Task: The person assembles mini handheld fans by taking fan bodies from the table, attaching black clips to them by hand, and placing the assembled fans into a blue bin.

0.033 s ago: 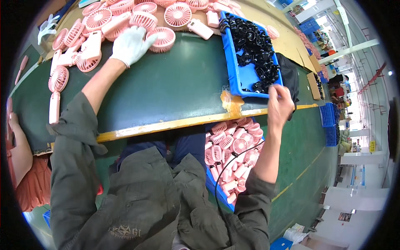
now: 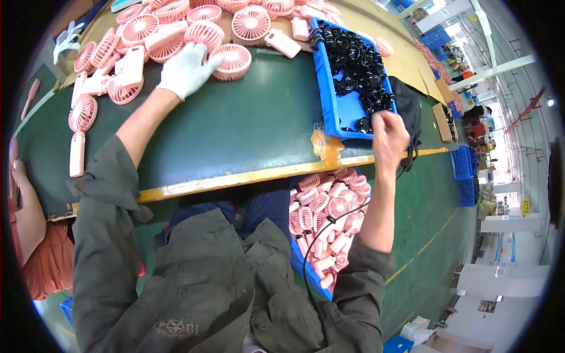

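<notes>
My left hand [image 2: 186, 70], in a white glove, is among the pink handheld fans at the far edge of the dark green table. Its fingers curl down at a fan [image 2: 204, 33], and its thumb lies against another round fan head [image 2: 232, 62]. The grip is on a fan, though the handle is hidden under the glove. My bare right hand [image 2: 391, 136] is over the near right corner of a blue tray [image 2: 327, 97]. Its fingers are pinched together; whatever is between them is hidden. Small shiny black parts [image 2: 353, 56] fill much of the tray.
More pink fans lie piled at the table's [image 2: 253, 123] far left. A blue crate [image 2: 310, 272] of pink fans stands below the yellow front edge. A thin black cable [image 2: 321, 235] passes my right arm. A black bag [image 2: 407, 109] adjoins the tray. Another person's arm [image 2: 29, 215] shows at left.
My right hand has shifted slightly left and up at the tray corner. My left hand has come slightly nearer, and the two fans touching it have shifted with it.
</notes>
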`<state>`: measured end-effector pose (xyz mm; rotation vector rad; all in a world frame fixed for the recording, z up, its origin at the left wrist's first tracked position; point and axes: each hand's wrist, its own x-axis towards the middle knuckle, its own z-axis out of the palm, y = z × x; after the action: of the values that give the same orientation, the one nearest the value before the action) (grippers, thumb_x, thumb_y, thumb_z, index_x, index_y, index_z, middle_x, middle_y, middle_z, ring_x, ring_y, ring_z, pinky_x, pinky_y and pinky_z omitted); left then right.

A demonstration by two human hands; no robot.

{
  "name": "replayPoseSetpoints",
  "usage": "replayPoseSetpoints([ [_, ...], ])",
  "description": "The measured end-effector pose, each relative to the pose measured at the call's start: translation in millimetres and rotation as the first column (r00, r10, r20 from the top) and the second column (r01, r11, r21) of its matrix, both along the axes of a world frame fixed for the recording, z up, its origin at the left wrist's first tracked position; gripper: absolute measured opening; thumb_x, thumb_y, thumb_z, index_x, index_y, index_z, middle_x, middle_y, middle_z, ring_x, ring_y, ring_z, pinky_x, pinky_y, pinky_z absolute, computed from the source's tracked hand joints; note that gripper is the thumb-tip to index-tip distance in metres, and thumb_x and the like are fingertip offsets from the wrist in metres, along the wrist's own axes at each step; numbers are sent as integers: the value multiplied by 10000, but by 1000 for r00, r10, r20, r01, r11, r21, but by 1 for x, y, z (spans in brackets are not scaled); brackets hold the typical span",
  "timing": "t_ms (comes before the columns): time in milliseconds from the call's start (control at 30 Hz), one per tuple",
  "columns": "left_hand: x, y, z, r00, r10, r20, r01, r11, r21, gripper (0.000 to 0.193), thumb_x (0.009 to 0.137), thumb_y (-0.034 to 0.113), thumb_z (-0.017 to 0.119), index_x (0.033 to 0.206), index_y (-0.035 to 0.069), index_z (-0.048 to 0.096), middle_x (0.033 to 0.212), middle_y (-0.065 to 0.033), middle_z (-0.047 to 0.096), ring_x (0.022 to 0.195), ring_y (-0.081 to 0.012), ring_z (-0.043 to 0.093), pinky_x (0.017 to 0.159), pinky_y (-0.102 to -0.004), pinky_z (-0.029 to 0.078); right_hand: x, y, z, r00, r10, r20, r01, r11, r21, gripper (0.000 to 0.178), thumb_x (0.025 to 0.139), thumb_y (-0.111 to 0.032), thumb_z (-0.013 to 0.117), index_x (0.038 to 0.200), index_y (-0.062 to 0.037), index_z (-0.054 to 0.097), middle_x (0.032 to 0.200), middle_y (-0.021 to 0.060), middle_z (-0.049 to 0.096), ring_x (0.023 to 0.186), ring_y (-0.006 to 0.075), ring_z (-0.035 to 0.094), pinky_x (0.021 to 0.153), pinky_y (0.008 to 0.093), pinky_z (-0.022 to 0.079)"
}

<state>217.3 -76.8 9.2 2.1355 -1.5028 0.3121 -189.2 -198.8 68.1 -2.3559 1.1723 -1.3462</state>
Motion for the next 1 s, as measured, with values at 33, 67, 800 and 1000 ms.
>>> replayPoseSetpoints([
  [33, -21, 11, 11, 989, 7, -145, 5, 997, 81, 467, 861, 491, 561, 911, 27, 571, 892, -200, 623, 859, -363, 626, 754, -448, 493, 14, -15, -3, 998, -34, -58, 36, 998, 45, 150, 818, -129, 652, 790, 18, 644, 747, 114, 613, 645, 192, 598, 635, 286, 478],
  [67, -27, 19, 13, 983, -16, -180, 31, 996, 81, 470, 835, 495, 588, 955, 41, 568, 908, -188, 621, 874, -362, 628, 762, -442, 492, 28, -31, -4, 986, -70, -152, 72, 997, 8, 202, 811, -178, 655, 781, 22, 646, 733, 135, 615, 658, 242, 613, 647, 324, 490],
  [800, -111, 94, 36, 956, -289, -56, 295, 940, 172, 385, 639, 387, 773, 669, 82, 540, 758, -98, 546, 753, -290, 582, 637, -403, 482, 74, -49, -22, 955, -28, 294, -1, 995, 100, 151, 709, -71, 605, 811, 38, 625, 666, 160, 644, 619, 273, 647, 599, 364, 502],
  [1000, -113, 102, 35, 920, -389, -45, 390, 900, 196, 336, 701, 327, 741, 783, 58, 556, 797, -121, 540, 778, -310, 569, 654, -417, 478, 72, -47, -36, 991, -123, -44, 122, 992, -33, 374, 719, -146, 667, 1057, 9, 633, 969, 202, 657, 918, 329, 643, 863, 381, 494],
])
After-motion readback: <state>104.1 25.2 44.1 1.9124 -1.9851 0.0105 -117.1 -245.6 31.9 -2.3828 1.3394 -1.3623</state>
